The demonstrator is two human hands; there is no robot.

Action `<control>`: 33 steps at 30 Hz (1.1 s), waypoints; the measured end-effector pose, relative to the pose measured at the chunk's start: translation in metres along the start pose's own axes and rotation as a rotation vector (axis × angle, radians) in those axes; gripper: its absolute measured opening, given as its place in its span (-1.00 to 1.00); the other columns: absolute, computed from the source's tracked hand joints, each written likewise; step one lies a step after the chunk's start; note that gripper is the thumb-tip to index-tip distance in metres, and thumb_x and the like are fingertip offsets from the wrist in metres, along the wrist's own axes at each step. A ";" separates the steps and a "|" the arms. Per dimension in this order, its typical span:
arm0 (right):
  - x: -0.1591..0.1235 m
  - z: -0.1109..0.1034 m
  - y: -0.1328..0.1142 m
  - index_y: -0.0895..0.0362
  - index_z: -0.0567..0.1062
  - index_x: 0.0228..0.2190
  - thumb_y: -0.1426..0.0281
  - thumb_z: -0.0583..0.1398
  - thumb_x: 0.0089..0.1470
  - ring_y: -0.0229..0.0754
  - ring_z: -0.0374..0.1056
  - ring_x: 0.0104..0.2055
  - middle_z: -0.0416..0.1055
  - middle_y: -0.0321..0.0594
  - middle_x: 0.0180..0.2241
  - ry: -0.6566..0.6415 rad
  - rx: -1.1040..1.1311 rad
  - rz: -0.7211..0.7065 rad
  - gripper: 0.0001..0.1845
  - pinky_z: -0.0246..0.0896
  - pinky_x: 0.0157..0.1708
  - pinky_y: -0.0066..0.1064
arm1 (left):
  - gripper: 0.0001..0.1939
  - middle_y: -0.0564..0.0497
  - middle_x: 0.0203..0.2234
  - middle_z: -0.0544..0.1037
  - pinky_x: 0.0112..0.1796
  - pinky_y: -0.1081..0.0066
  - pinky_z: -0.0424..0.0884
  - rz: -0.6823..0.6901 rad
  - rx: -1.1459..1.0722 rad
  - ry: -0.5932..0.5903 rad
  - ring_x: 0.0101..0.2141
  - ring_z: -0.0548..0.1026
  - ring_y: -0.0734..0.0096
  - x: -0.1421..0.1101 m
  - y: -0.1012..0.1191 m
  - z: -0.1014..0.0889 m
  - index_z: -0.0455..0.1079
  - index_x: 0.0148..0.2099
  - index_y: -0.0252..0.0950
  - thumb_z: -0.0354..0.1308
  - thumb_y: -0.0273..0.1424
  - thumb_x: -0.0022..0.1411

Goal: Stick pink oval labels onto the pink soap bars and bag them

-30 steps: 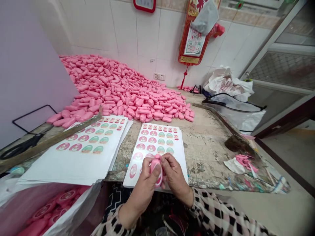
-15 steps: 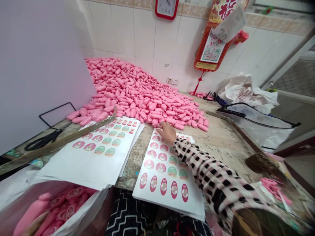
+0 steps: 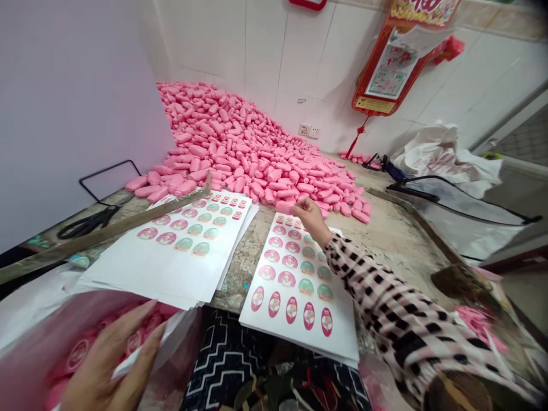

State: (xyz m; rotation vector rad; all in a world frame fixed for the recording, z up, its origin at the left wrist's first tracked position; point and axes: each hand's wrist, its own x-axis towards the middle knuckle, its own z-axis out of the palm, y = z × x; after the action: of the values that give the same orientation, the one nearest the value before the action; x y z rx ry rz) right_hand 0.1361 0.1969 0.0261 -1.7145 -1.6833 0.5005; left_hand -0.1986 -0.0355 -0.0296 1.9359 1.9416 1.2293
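My right hand (image 3: 309,217) reaches across the sticker sheet (image 3: 302,328) to the near edge of a big heap of pink oblong pieces (image 3: 240,142). Its fingertips are closed on one pink piece (image 3: 285,206) at the heap's edge. My left hand (image 3: 113,359) hovers at the bottom left with its fingers stretched out and holds nothing. It is over a plastic bag (image 3: 29,319) that contains labelled pink pieces. The sheet in front of me carries rows of red and green oval stickers.
A stack of sticker sheets (image 3: 162,274) lies to the left, with a long wooden stick (image 3: 98,237) across its far corner and black scissors (image 3: 85,224) beyond. A white bag on a black frame (image 3: 449,194) stands at the right table edge. Pink scraps (image 3: 475,319) lie near right.
Both hands held one pink piece over the sheet a second ago. The left hand has since gone down to the bag and opened; the right hand has reached out to the heap.
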 end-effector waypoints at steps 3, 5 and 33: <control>-0.062 -0.031 0.000 0.14 0.34 -0.42 0.32 0.12 0.00 -0.35 0.20 -0.52 0.33 -0.33 -0.50 -0.271 0.280 0.023 -0.87 0.09 -0.53 -0.52 | -0.60 0.03 -0.03 0.43 0.02 0.20 0.29 0.050 -0.184 -0.234 -0.05 0.41 0.20 0.010 0.042 0.024 0.27 0.08 -0.07 0.10 -0.25 0.17; -0.113 -0.048 -0.002 0.14 0.36 -0.41 0.34 0.21 -0.06 -0.38 0.16 -0.54 0.32 -0.36 -0.52 -0.590 0.530 0.065 -0.85 0.06 -0.54 -0.54 | -0.46 0.01 0.07 0.36 0.05 0.18 0.24 0.019 -0.298 -0.494 0.06 0.32 0.15 0.015 0.079 0.039 0.18 0.16 -0.05 0.15 -0.23 0.13; -0.234 -0.058 0.083 0.06 0.42 -0.34 0.26 0.04 0.18 -0.22 0.30 -0.28 0.37 -0.25 -0.30 -0.056 -0.453 -0.072 -0.79 0.05 -0.38 -0.41 | -0.50 -0.11 0.25 0.07 -0.19 0.22 0.37 0.654 0.174 -1.005 -0.09 0.44 0.12 -0.014 0.173 0.124 0.21 0.16 -0.11 0.08 -0.36 0.15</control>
State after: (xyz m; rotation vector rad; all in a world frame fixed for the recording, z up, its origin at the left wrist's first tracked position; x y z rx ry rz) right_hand 0.2140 -0.0389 -0.0334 -1.9548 -2.0027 0.1368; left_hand 0.0133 -0.0211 -0.0113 2.6097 0.9407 0.0000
